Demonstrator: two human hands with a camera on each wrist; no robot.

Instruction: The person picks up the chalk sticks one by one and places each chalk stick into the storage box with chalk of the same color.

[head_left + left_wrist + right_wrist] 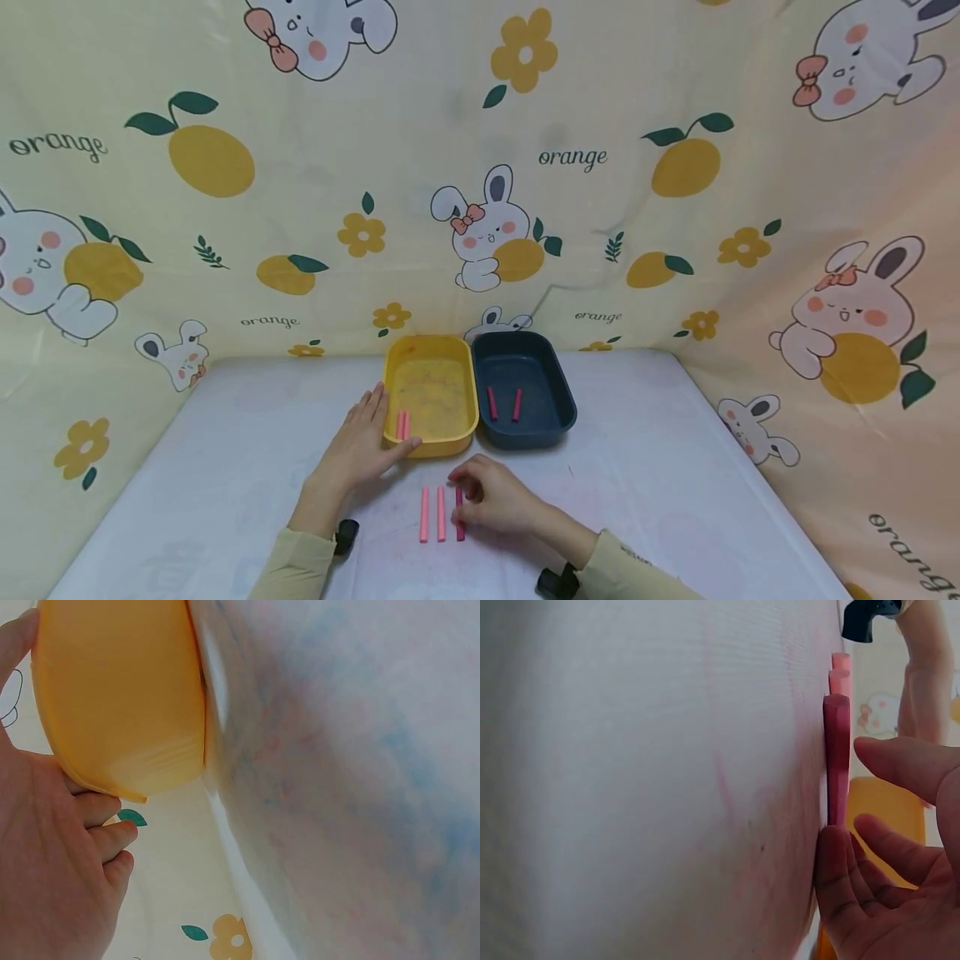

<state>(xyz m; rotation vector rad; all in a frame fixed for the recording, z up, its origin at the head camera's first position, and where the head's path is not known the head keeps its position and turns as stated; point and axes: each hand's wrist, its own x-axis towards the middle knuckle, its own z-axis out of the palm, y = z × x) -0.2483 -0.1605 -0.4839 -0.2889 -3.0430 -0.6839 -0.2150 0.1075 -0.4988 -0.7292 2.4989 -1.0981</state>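
Observation:
My left hand lies against the near left corner of a yellow box, its fingers extended along the side and its thumb at the front rim. The left wrist view shows the box's smooth wall beside that palm. Over a dark magenta crayon-like stick on the table, my right hand has bent fingers. In the right wrist view the thumb is slightly apart from the magenta stick, while a lower fingertip is at its far end. Two light pink sticks lie parallel to its left.
A dark blue box stands against the yellow one's right side, with two magenta sticks inside. Two light pink sticks lie in the yellow box. A patterned cloth hangs behind the white table, which bears coloured smudges.

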